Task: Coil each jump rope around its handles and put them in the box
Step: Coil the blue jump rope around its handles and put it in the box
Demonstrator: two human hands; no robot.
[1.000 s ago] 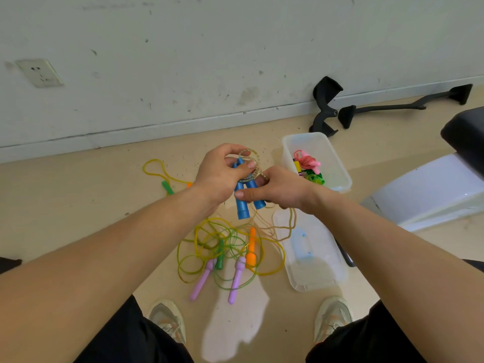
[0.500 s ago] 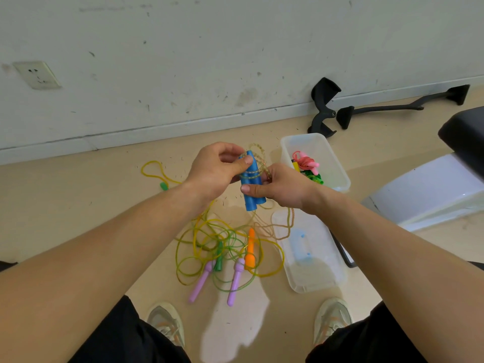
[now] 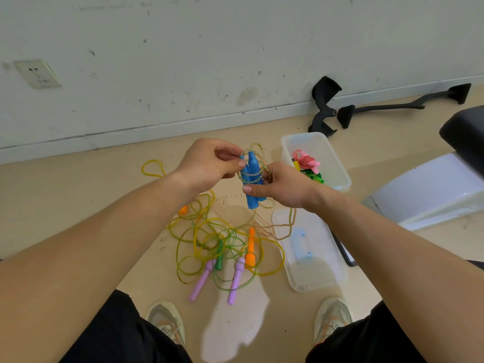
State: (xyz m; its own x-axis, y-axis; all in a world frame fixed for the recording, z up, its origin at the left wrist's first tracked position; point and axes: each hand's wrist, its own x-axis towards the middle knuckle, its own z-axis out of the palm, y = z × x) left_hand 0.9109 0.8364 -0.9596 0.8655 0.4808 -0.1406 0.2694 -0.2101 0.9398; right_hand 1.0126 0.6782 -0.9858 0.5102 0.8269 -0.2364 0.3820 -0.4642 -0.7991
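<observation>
Blue handles (image 3: 252, 179), two side by side and near upright, are held above the floor (image 3: 78, 200) at the centre of the head view. A clear speckled rope (image 3: 255, 149) is looped around their upper half, and its loose tail hangs to the floor at six o'clock of them. The left hand (image 3: 209, 163), at nine o'clock of the handles, pinches the rope between thumb and curled fingers at the top end. The right hand (image 3: 282, 187), at four o'clock, grips the blue handles low down, thumb laid across the front. The clear box (image 3: 337, 163) stands on the floor at two o'clock of the hands, with a pink coiled rope (image 3: 306, 159) and green and yellow ones inside. Its lid (image 3: 314, 273) lies flat at five o'clock. A tangled pile (image 3: 225, 239) of yellow and green ropes lies at six o'clock, with purple handles (image 3: 200, 281), an orange handle (image 3: 250, 250) and a green handle (image 3: 219, 258) in it.
</observation>
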